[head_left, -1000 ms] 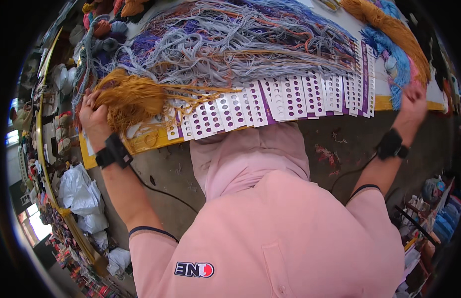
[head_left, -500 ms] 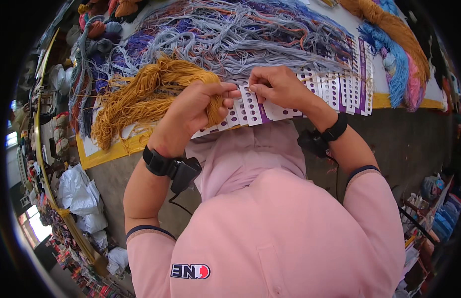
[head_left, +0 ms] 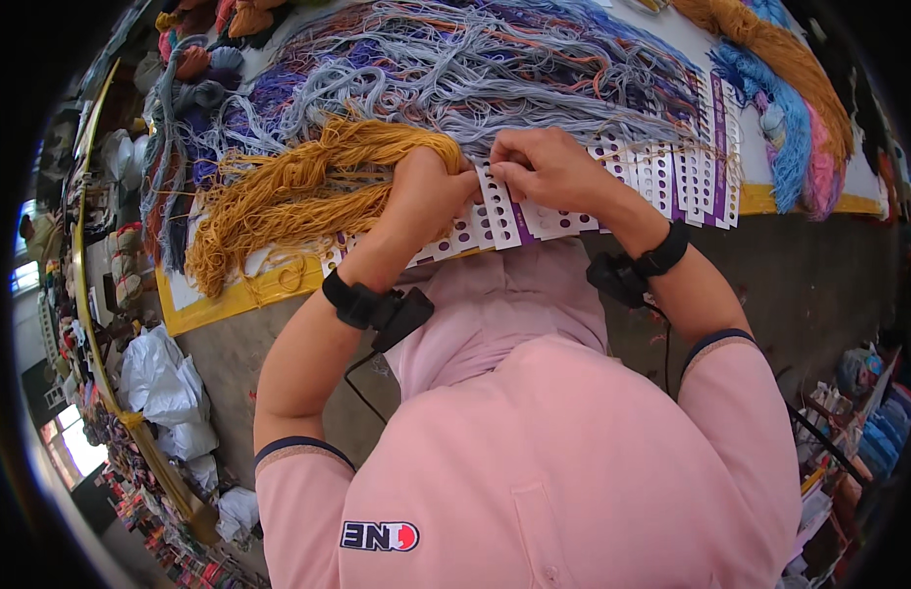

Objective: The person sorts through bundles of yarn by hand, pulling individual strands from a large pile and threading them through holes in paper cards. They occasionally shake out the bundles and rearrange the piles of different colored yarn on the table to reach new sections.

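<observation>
Two bare hands meet at the near edge of the surface (head_left: 220, 306), over a row of white cards with purple punched holes (head_left: 671, 182) that runs along that edge. The left hand (head_left: 426, 191) is closed around the end of a thick mustard-yellow yarn bundle (head_left: 298, 191), its fingers (head_left: 463, 183) curled tight on the strands where they gather. The bundle lies on the surface and fans out away from that hand toward the person's left, its loose ends spreading over the yellow border of the surface. The right hand (head_left: 548, 169) sits just beside the left, touching it; its fingers are pinched narrow at the top edge of one card, though whether they grip a strand or only the card I cannot tell. Each wrist wears a black band with a small black device and a cable.

Beyond the hands, a tangled mass of grey, lilac and purple threads (head_left: 455, 69) covers the middle of the surface. At the far right lie orange, blue and pink yarn hanks (head_left: 799, 128). White plastic bags (head_left: 166, 388) sit on the floor to the person's left.
</observation>
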A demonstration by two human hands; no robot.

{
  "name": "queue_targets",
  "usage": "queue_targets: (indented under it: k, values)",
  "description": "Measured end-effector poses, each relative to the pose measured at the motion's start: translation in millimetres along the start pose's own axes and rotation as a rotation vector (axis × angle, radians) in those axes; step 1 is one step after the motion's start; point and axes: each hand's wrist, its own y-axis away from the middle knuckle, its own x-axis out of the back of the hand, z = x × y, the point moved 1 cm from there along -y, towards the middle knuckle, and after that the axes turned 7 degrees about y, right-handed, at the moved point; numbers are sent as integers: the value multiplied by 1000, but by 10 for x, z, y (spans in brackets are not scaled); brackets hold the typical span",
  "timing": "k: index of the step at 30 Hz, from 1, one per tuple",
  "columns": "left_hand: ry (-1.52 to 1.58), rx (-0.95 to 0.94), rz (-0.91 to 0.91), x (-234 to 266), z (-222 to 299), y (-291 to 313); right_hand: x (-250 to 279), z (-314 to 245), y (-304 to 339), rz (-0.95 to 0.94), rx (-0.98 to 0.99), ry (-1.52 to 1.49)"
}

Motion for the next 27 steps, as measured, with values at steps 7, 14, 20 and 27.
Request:
queue_targets:
  k: [7, 14, 20, 27]
  values:
    - [-275, -174, 9, 122, 102, 140, 10, 31, 13, -61, -77, -29]
    - [666, 61, -259, 259, 75, 192, 14, 78, 14, -173, -83, -158]
    - [292, -27, 97, 388, 280, 250, 40, 29, 40, -168, -244, -304]
    - [305, -573, 868, 3027, 742, 538, 13, -27, -7, -178, -195, -179]
